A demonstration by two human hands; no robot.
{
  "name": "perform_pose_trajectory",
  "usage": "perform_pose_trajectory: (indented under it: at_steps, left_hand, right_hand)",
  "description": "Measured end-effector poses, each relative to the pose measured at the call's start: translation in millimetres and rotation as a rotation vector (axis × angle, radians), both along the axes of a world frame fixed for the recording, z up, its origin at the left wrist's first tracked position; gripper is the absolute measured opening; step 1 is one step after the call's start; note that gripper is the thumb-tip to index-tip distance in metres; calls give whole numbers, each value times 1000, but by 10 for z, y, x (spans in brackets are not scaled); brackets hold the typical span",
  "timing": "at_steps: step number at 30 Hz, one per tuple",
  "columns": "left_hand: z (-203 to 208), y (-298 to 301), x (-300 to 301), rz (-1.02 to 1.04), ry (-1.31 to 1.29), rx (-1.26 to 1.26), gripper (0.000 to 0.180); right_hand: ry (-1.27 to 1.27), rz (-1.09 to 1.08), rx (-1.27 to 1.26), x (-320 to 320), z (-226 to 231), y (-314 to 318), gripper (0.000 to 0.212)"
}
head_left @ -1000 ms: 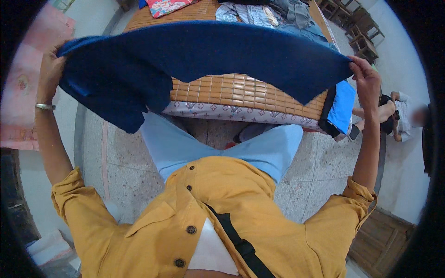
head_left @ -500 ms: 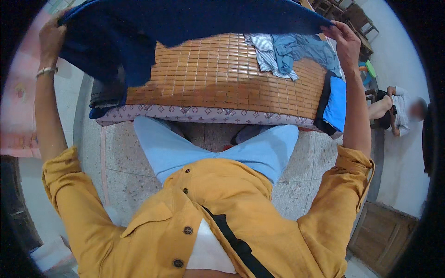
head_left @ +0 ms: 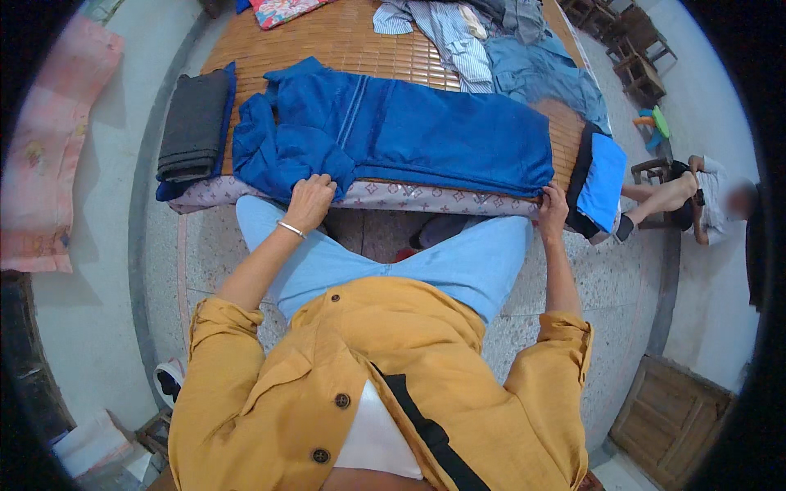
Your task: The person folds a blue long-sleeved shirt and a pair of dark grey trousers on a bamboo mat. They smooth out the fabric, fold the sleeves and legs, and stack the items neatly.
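Note:
A dark blue garment (head_left: 458,135) lies stretched sideways along the near side of the bamboo mat, its right part flat and its left part bunched. Two pale stripes cross it; I cannot tell whether it is trousers or a jacket. My left hand (head_left: 311,203), with a bangle at the wrist, has its fingers closed on the near edge by the bunched part. At the near right corner my right hand (head_left: 553,209) pinches the cloth. A folded dark grey cloth stack (head_left: 195,127) lies to the left, and a folded bright blue and black garment (head_left: 600,182) to the right.
Striped and grey-blue clothes (head_left: 540,69) lie loose at the far right of the mat (head_left: 319,41), with a floral cloth (head_left: 286,10) at the far left. Wooden stools (head_left: 639,65) stand beyond. A seated person (head_left: 711,200) is at the right, near a small colourful stool (head_left: 655,123).
The blue garment has come down from raised, outstretched hands onto the mat. Both hands have lowered toward me, the left one also moving inward to the right. The seated person's leg has shifted.

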State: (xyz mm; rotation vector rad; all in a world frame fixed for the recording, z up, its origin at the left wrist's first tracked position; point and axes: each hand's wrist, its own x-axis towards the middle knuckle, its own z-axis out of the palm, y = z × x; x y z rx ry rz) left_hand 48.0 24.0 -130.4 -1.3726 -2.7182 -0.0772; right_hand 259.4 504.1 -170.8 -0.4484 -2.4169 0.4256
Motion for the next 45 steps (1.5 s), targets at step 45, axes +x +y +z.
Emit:
perform_pose_trajectory:
  at_steps: [45]
  left_hand:
    - [-4,-967,-523,528,-185,288,33]
  right_hand:
    - [-448,924,295,-1651,126,-3012,64]
